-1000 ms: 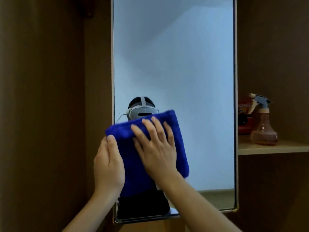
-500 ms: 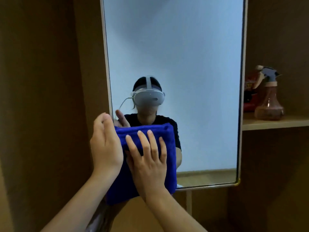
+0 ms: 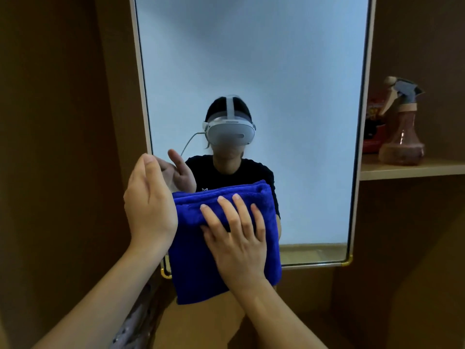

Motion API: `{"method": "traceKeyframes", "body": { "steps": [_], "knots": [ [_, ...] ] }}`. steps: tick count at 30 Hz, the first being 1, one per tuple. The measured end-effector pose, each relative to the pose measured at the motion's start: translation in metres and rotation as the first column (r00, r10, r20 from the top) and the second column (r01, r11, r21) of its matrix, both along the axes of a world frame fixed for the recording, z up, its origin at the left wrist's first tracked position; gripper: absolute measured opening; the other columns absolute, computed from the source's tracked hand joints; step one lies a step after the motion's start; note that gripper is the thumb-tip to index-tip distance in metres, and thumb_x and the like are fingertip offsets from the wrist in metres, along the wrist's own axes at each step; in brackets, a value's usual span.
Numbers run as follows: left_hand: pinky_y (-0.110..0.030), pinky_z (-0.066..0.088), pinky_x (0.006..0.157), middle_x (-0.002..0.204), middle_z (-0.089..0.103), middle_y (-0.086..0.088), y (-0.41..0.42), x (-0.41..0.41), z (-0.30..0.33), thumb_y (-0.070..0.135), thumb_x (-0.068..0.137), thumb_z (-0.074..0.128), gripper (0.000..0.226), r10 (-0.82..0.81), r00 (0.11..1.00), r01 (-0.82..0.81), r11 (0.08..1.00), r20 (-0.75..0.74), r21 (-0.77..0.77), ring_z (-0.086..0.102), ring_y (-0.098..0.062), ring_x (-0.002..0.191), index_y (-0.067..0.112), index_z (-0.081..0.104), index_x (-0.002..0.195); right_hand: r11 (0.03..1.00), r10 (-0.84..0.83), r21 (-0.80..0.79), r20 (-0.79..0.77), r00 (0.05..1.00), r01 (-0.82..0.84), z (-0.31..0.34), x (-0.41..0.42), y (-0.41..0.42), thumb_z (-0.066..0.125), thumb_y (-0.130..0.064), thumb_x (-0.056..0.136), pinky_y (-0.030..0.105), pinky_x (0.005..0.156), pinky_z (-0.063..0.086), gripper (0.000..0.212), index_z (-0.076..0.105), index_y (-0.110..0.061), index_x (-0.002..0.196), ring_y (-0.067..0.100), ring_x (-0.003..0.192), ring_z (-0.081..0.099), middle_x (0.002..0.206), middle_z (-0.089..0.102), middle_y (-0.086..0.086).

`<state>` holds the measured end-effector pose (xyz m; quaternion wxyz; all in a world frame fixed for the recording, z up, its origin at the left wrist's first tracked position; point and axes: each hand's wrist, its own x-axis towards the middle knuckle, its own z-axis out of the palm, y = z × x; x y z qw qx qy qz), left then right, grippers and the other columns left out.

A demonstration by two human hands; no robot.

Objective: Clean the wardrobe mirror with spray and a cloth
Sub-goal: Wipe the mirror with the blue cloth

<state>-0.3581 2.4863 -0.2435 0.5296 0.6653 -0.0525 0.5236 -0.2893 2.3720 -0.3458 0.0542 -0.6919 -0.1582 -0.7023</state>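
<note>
A tall wardrobe mirror [image 3: 251,59] with a pale frame fills the middle of the view. A folded blue cloth [image 3: 191,260] lies against its lower left corner and hangs past the bottom edge. My right hand [image 3: 236,238] presses flat on the cloth with its fingers spread. My left hand [image 3: 149,205] stands edge-on at the cloth's left side, fingers straight up against the glass and reaching above the cloth's top. A pinkish spray bottle [image 3: 402,137] with a grey trigger stands on the shelf to the right, away from both hands.
A wooden shelf [image 3: 412,170] juts out right of the mirror and also bears a red package [image 3: 373,129] behind the bottle. Brown wardrobe panels [image 3: 63,122] close in on the left and right. The glass reflects a person wearing a headset.
Both hands slid the cloth down the glass to the mirror's lower left corner, where it now overhangs the bottom edge. My left hand has risen above the cloth's top edge.
</note>
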Motion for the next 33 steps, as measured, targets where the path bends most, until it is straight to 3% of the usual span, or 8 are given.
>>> {"method": "traceKeyframes", "body": {
  "steps": [6, 16, 18, 20, 22, 25, 28, 33],
  "knots": [
    [-0.055, 0.044, 0.100, 0.125, 0.058, -0.018, -0.004, 0.004, -0.003, 0.063, 0.089, 0.024, 0.077, 0.026, 0.999, -0.026, 0.999, 0.018, -0.045, 0.055, -0.028, 0.119, 0.002, 0.048, 0.128, 1.000, 0.022, 0.019, 0.018, 1.000, -0.022, -0.001, 0.007, -0.055, 0.047, -0.042, 0.099, 0.042, 0.116, 0.023, 0.034, 0.046, -0.030, 0.131, 0.023, 0.131, 0.039, 0.137, 0.040, 0.001],
    [-0.048, 0.039, 0.100, 0.132, 0.050, -0.021, -0.015, 0.007, -0.006, 0.042, 0.099, 0.024, 0.061, 0.181, 0.983, -0.181, 0.983, 0.008, -0.014, 0.049, -0.034, 0.121, -0.008, 0.045, 0.127, 0.999, 0.043, 0.014, 0.003, 0.999, -0.043, 0.000, 0.020, -0.135, 0.039, -0.043, 0.103, 0.041, 0.118, 0.019, 0.032, 0.046, -0.028, 0.130, 0.026, 0.131, 0.039, 0.136, 0.039, 0.004],
    [-0.040, 0.039, 0.103, 0.137, 0.048, -0.019, -0.016, 0.007, -0.006, 0.038, 0.102, 0.024, 0.056, 0.217, 0.976, -0.217, 0.976, -0.004, -0.012, 0.047, -0.030, 0.124, -0.004, 0.044, 0.133, 0.999, 0.044, 0.016, -0.007, 0.999, -0.044, -0.001, 0.021, -0.145, 0.038, -0.043, 0.103, 0.041, 0.119, 0.017, 0.033, 0.045, -0.027, 0.131, 0.026, 0.131, 0.038, 0.136, 0.039, 0.004],
    [-0.021, 0.033, 0.104, 0.145, 0.042, -0.013, -0.019, 0.006, -0.006, 0.035, 0.104, 0.025, 0.052, 0.235, 0.972, -0.235, 0.972, -0.025, -0.014, 0.041, -0.023, 0.131, 0.003, 0.039, 0.143, 0.999, 0.045, 0.017, -0.017, 0.999, -0.045, -0.002, 0.022, -0.152, 0.037, -0.043, 0.103, 0.041, 0.119, 0.017, 0.033, 0.045, -0.027, 0.131, 0.027, 0.132, 0.037, 0.136, 0.038, 0.004],
    [-0.002, 0.023, 0.093, 0.149, 0.039, -0.010, -0.021, 0.004, -0.004, 0.032, 0.105, 0.026, 0.049, 0.235, 0.971, -0.236, 0.971, -0.041, -0.026, 0.037, -0.018, 0.134, 0.007, 0.035, 0.147, 0.999, 0.046, 0.010, -0.022, 0.999, -0.046, -0.002, 0.023, -0.153, 0.038, -0.043, 0.103, 0.041, 0.120, 0.017, 0.033, 0.045, -0.027, 0.131, 0.026, 0.132, 0.038, 0.136, 0.038, 0.004],
    [-0.002, 0.022, 0.088, 0.148, 0.039, -0.010, -0.022, 0.003, -0.004, 0.031, 0.106, 0.026, 0.049, 0.244, 0.968, -0.245, 0.969, -0.051, -0.013, 0.037, -0.021, 0.134, 0.007, 0.035, 0.147, 0.998, 0.059, 0.042, -0.041, 0.997, -0.057, 0.000, 0.021, -0.148, 0.036, -0.044, 0.103, 0.039, 0.120, 0.015, 0.033, 0.045, -0.028, 0.130, 0.026, 0.132, 0.037, 0.135, 0.038, 0.004],
    [0.007, 0.022, 0.082, 0.150, 0.035, -0.008, -0.022, 0.002, -0.006, 0.033, 0.106, 0.026, 0.049, 0.241, 0.968, -0.241, 0.971, -0.066, 0.004, 0.036, -0.017, 0.134, 0.010, 0.029, 0.149, 0.994, 0.083, 0.080, -0.048, 0.995, -0.079, 0.026, 0.020, -0.146, 0.040, -0.042, 0.101, 0.040, 0.119, 0.016, 0.032, 0.044, -0.028, 0.130, 0.025, 0.133, 0.036, 0.136, 0.037, 0.002],
    [-0.015, 0.025, 0.096, 0.151, 0.034, -0.006, -0.024, -0.001, -0.005, 0.036, 0.105, 0.025, 0.051, 0.250, 0.965, -0.251, 0.968, -0.075, 0.002, 0.035, -0.016, 0.135, 0.011, 0.028, 0.149, 0.976, 0.153, 0.157, -0.016, 0.988, -0.149, 0.109, 0.023, -0.143, 0.040, -0.042, 0.100, 0.042, 0.117, 0.020, 0.031, 0.043, -0.029, 0.128, 0.022, 0.134, 0.035, 0.135, 0.033, -0.003]
  ]
}}
